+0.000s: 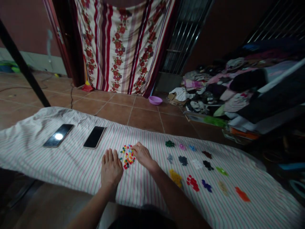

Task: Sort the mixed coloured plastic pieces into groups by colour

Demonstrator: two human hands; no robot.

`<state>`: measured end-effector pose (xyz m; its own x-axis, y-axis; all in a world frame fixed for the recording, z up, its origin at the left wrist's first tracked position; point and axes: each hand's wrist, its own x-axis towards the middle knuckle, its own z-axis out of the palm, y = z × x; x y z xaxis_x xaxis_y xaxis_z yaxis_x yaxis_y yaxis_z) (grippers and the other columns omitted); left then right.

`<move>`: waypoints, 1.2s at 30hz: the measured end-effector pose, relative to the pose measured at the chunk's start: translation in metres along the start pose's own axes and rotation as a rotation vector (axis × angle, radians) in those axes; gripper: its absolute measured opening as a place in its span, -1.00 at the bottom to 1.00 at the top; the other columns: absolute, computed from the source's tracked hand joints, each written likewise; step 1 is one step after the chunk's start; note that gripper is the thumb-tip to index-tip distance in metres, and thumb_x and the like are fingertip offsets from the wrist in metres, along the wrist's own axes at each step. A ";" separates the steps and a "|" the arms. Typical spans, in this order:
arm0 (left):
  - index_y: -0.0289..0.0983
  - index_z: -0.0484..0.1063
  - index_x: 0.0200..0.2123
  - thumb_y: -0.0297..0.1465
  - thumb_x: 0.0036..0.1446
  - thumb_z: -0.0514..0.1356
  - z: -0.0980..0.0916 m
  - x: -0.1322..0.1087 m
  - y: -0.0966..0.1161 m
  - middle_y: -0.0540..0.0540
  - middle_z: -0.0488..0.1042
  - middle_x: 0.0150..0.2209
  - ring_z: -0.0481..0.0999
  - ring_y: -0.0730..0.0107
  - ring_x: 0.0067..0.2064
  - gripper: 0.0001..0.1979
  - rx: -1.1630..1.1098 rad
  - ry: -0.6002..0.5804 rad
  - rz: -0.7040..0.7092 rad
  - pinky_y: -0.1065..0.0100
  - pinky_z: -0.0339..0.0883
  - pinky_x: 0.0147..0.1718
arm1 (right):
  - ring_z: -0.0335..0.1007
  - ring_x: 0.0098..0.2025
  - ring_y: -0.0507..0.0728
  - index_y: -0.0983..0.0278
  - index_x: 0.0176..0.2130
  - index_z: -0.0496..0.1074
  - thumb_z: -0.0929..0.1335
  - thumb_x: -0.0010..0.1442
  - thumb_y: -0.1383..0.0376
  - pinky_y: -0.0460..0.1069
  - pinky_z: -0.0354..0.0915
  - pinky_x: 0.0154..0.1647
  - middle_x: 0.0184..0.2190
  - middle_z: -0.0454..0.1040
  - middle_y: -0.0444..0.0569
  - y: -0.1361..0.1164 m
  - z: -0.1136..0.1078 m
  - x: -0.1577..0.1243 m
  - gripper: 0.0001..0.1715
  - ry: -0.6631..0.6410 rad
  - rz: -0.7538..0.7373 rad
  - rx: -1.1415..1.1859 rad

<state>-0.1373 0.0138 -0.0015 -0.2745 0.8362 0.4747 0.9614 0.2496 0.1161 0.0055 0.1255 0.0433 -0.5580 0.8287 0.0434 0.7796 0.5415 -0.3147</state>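
A mixed pile of small coloured pieces [128, 158], red, yellow, orange, green, blue and white, lies on the striped cloth [78, 168]. My left hand [111, 170] rests palm down at the pile's left edge, its fingers stretched forward. At the pile's right side is my right hand [142, 155], fingers bent and tips pinched together over the pieces; whatever they grip is too small to make out. To the right, several single-colour heaps lie apart, among them a yellow heap [175, 178], a red heap [193, 183], a dark green heap [170, 143] and an orange heap [242, 194].
Two phones lie on the cloth to the left, one reflecting a bright light [58, 136], the other a dark phone [94, 137]. Beyond the table are a purple basin [155, 100] on the tiled floor, a hanging floral curtain [121, 47] and a clothes pile [214, 86].
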 end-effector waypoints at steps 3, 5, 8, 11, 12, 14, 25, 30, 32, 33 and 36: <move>-0.49 0.37 0.12 -0.41 0.22 -0.04 0.000 0.001 0.001 -0.46 0.36 0.17 0.30 -0.06 0.26 -0.53 -0.006 -0.005 -0.015 -0.02 0.20 0.20 | 0.44 -0.12 0.06 0.17 -0.10 0.58 0.26 0.29 0.36 -0.12 0.25 -0.11 -0.17 0.50 -0.02 -0.003 -0.006 0.006 -0.67 -0.056 -0.012 -0.034; -0.50 0.36 0.13 -0.41 0.22 -0.05 -0.002 0.001 0.002 -0.46 0.35 0.18 0.29 -0.04 0.27 -0.52 -0.011 -0.018 -0.027 -0.02 0.18 0.21 | 0.44 -0.12 0.07 0.18 -0.12 0.58 0.27 0.28 0.37 -0.11 0.23 -0.11 -0.17 0.51 -0.01 -0.005 -0.010 0.009 -0.68 -0.087 -0.015 -0.036; -0.51 0.34 0.14 -0.40 0.23 -0.05 -0.005 0.001 0.001 -0.48 0.33 0.19 0.28 -0.06 0.28 -0.51 -0.032 -0.044 -0.033 -0.03 0.17 0.21 | 0.44 -0.14 0.07 0.19 -0.15 0.58 0.28 0.26 0.37 -0.11 0.23 -0.13 -0.18 0.52 -0.02 -0.007 -0.011 0.010 -0.71 -0.097 -0.015 -0.003; -0.52 0.32 0.15 -0.39 0.23 -0.05 -0.006 0.001 0.000 -0.49 0.32 0.20 0.26 -0.09 0.28 -0.50 -0.035 -0.058 -0.023 -0.04 0.15 0.21 | 0.43 -0.14 0.06 0.20 -0.17 0.57 0.30 0.26 0.35 -0.11 0.24 -0.14 -0.19 0.51 -0.03 -0.005 -0.005 0.006 -0.75 -0.007 -0.021 0.069; -0.52 0.32 0.16 -0.38 0.23 -0.06 -0.007 0.001 0.000 -0.50 0.31 0.20 0.25 -0.10 0.29 -0.50 -0.029 -0.060 -0.019 -0.04 0.15 0.21 | 0.43 -0.15 0.06 0.20 -0.18 0.56 0.31 0.25 0.35 -0.11 0.24 -0.14 -0.18 0.51 -0.03 -0.004 -0.003 0.005 -0.77 0.035 -0.024 0.103; -0.52 0.31 0.17 -0.38 0.24 -0.06 -0.007 0.000 0.000 -0.50 0.31 0.20 0.25 -0.11 0.29 -0.49 -0.019 -0.063 -0.013 -0.04 0.14 0.21 | 0.43 -0.17 0.05 0.22 -0.19 0.55 0.33 0.23 0.35 -0.10 0.26 -0.14 -0.19 0.52 -0.04 -0.001 0.002 0.001 -0.81 0.106 -0.029 0.181; -0.51 0.29 0.16 -0.35 0.23 -0.12 -0.018 0.001 0.001 -0.47 0.32 0.19 0.23 -0.11 0.28 -0.47 0.004 -0.105 -0.008 -0.02 0.12 0.19 | 0.45 -0.28 0.01 0.20 -0.23 0.46 0.37 0.16 0.36 -0.11 0.32 -0.20 -0.30 0.54 -0.16 0.001 0.019 -0.023 -0.87 0.271 0.081 0.478; -0.49 0.26 0.16 -0.35 0.24 -0.15 -0.024 0.001 0.002 -0.46 0.32 0.17 0.22 -0.13 0.27 -0.48 0.007 -0.139 0.005 -0.03 0.16 0.14 | 0.47 -0.20 0.02 0.18 -0.16 0.45 0.34 0.20 0.34 -0.09 0.35 -0.13 -0.19 0.54 -0.13 0.003 0.017 -0.047 -0.82 0.266 0.081 0.502; -0.47 0.27 0.16 -0.35 0.23 -0.14 -0.026 0.001 0.002 -0.43 0.34 0.16 0.23 -0.11 0.26 -0.48 0.006 -0.144 0.000 -0.03 0.16 0.13 | 0.47 -0.19 0.02 0.18 -0.15 0.46 0.33 0.21 0.35 -0.09 0.35 -0.11 -0.19 0.54 -0.13 0.005 0.015 -0.058 -0.81 0.259 0.092 0.487; -0.46 0.27 0.15 -0.35 0.23 -0.14 -0.027 0.001 0.003 -0.43 0.34 0.15 0.24 -0.10 0.26 -0.49 0.011 -0.143 0.002 -0.02 0.17 0.12 | 0.46 -0.19 0.02 0.17 -0.15 0.47 0.32 0.22 0.34 -0.09 0.35 -0.11 -0.21 0.54 -0.13 0.006 0.014 -0.063 -0.81 0.256 0.104 0.475; -0.47 0.27 0.14 -0.35 0.25 -0.16 -0.030 0.001 0.003 -0.43 0.34 0.14 0.26 -0.07 0.23 -0.50 0.045 -0.130 0.022 0.03 0.18 0.10 | 0.46 -0.22 0.02 0.17 -0.16 0.48 0.32 0.22 0.33 -0.10 0.35 -0.13 -0.22 0.54 -0.13 0.012 0.011 -0.078 -0.82 0.273 0.133 0.448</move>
<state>-0.1339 0.0011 0.0259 -0.2567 0.8973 0.3591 0.9660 0.2499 0.0660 0.0556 0.0655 0.0262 -0.3221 0.9250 0.2013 0.6077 0.3651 -0.7053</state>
